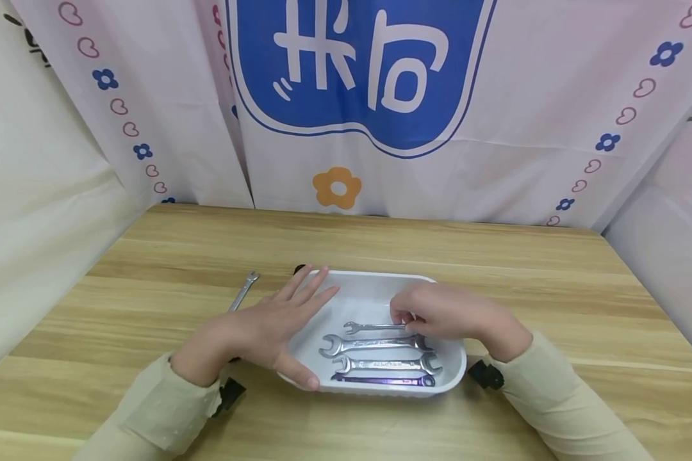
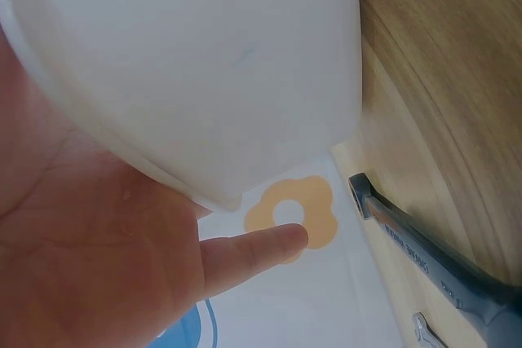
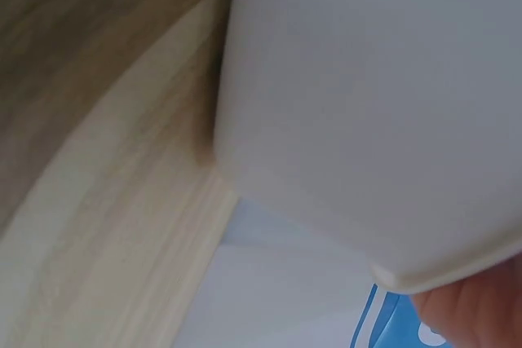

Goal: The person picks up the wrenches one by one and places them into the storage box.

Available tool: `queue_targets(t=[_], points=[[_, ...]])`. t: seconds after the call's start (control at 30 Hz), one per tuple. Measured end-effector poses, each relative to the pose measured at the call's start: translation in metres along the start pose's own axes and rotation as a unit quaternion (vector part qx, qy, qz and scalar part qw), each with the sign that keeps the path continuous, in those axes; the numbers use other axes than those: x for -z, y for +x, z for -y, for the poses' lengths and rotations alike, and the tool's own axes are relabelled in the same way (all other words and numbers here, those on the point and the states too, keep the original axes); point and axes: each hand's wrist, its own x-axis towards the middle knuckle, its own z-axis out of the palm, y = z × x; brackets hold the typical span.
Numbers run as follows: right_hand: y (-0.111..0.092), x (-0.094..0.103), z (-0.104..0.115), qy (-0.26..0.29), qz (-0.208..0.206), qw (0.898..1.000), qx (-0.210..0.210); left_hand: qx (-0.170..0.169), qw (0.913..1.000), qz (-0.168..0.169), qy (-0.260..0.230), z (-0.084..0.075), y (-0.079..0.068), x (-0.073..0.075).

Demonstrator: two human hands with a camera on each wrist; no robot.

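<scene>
In the head view, a white tray (image 1: 357, 291) is seen on the wooden counter (image 1: 207, 237), between its left and right edges and well in from its far edge. The left hand (image 1: 268, 330) is spread wide over the tray's left end, with its thumb laid over the near rim. The right hand (image 1: 446, 310) is reached into the tray's right end, and the right tip of the small wrench (image 1: 375, 327) is pinched in its bent fingers. Nearer the front, a big silver wrench (image 1: 369, 344), another silver wrench (image 1: 380, 364) and a purple wrench (image 1: 380, 381) are lined up side by side, the purple one along the near wall. A loose wrench (image 1: 241, 296) is seen on the counter, on the side of its left edge. A cloth (image 1: 496, 173) is hung behind the far edge.

In the left wrist view, the tray's outside wall is shown, and the left palm is seen by the rim with one finger held out straight. A dark tool (image 2: 432, 254) with small letters is shown on the counter; it is mostly hidden from the head view.

In the right wrist view, the outside wall at the right end is shown. Only a bit of the right hand is seen by the rim, so its grip cannot be told from there.
</scene>
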Motion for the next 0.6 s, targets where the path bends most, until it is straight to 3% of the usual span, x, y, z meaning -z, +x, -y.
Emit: queue_targets(t=[0.6], points=[[0.0001, 0.0008, 0.0026, -0.022, 0.01, 1.0, -0.009, 0.0, 1.0, 0.003, -0.003, 0.0005, 0.0004, 0.0012]])
